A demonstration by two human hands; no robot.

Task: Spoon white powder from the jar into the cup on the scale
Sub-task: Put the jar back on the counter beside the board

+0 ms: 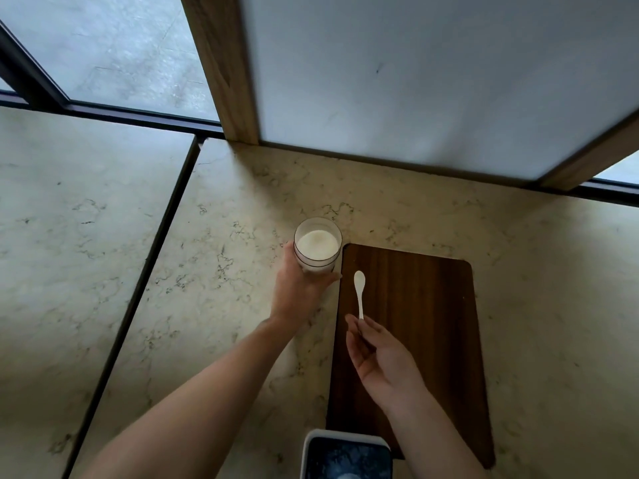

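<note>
The jar (317,246) is a clear round one, lid off, standing upright on the pale marble counter just past the top-left corner of the dark wooden board. It has a couple of thin dark rings near the rim. Inside there's white powder (317,244) with a pretty flat surface, sitting a bit below the rim. The spoon (360,292) is small, white, plastic-looking, with an oval bowl and a slim handle. It's up over the board's left side, bowl pointing away toward the jar but well short of it, handle end pinched at the bottom. The bowl looks empty.
</note>
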